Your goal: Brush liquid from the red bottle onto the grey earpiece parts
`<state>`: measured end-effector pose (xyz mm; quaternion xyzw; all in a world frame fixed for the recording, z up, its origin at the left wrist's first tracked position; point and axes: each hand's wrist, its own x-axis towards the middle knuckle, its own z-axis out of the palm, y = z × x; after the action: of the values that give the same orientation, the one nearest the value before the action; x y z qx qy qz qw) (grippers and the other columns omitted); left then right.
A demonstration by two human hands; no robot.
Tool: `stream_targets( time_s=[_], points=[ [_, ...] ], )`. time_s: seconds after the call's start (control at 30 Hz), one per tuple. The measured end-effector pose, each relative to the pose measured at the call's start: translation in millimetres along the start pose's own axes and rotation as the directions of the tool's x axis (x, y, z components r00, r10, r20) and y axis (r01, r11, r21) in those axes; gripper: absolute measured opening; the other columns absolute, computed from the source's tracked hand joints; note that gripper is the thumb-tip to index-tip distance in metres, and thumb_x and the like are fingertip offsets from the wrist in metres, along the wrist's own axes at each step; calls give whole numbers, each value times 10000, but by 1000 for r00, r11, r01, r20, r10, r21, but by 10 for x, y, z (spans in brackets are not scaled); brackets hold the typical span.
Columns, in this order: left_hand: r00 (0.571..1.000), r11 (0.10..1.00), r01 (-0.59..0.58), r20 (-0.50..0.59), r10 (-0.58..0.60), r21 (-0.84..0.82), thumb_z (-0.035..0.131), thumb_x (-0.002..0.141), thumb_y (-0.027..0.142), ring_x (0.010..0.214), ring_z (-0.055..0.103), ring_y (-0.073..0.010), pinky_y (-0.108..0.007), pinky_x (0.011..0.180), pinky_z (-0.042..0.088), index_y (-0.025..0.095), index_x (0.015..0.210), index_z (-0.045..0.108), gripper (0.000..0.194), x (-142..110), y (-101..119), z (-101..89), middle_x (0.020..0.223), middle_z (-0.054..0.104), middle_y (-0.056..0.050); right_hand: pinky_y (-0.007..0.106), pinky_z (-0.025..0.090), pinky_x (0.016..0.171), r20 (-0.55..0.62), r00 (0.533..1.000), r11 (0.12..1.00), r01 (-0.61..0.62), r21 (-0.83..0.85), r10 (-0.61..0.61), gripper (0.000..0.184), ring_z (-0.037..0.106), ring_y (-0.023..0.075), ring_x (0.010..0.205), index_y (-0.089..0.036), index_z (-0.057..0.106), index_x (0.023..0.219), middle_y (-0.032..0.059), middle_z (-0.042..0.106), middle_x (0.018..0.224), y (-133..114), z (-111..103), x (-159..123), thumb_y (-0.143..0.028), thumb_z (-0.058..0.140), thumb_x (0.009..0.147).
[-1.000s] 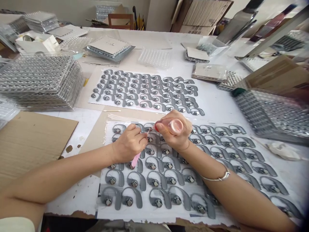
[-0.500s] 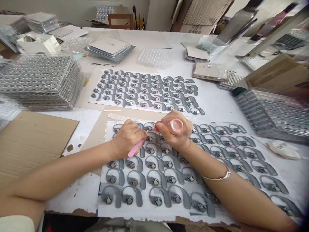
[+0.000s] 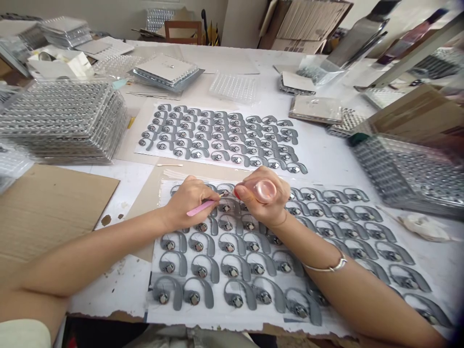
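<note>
My left hand (image 3: 191,200) is closed round a flat pink tweezers-like tool (image 3: 200,209), whose narrow tip points right. In my right hand (image 3: 270,203) is a small translucent pinkish bottle (image 3: 265,190), its round base facing me and its red front end pointing left. Both tips come close together over a grey ear-hook earphone part (image 3: 226,208) in the near sheet's upper rows; I cannot tell whether they touch it. Rows of similar hook parts (image 3: 234,267) lie round my hands, each with a round metallic piece and fine wires.
Beyond my hands lies a second sheet of hook parts (image 3: 217,135). A cotton swab (image 3: 169,165) lies between the sheets. Stacked clear trays stand left (image 3: 61,121) and right (image 3: 409,169). Cardboard (image 3: 54,208) covers the near left, and a crumpled white wad (image 3: 424,226) sits at right.
My left hand has turned slightly, so the pink tool lies flatter, its rear end higher and further left. My right hand stays almost in place with the bottle.
</note>
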<state>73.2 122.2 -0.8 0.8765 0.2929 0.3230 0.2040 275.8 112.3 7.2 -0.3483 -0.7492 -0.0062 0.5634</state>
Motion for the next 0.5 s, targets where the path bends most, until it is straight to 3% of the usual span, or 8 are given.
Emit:
stream_targets(
  time_s=[0.5],
  points=[
    [999, 996, 42, -11, -43, -73, 643, 841, 243, 656, 667, -155, -338, 815, 422, 201, 786, 700, 90, -19, -48, 19, 758, 743, -8, 288, 469, 509, -1, 1000, 1000, 16, -22, -16, 117, 545, 124, 520, -201, 575, 705, -6, 592, 609, -14, -13, -6, -203, 687, 741]
  ],
)
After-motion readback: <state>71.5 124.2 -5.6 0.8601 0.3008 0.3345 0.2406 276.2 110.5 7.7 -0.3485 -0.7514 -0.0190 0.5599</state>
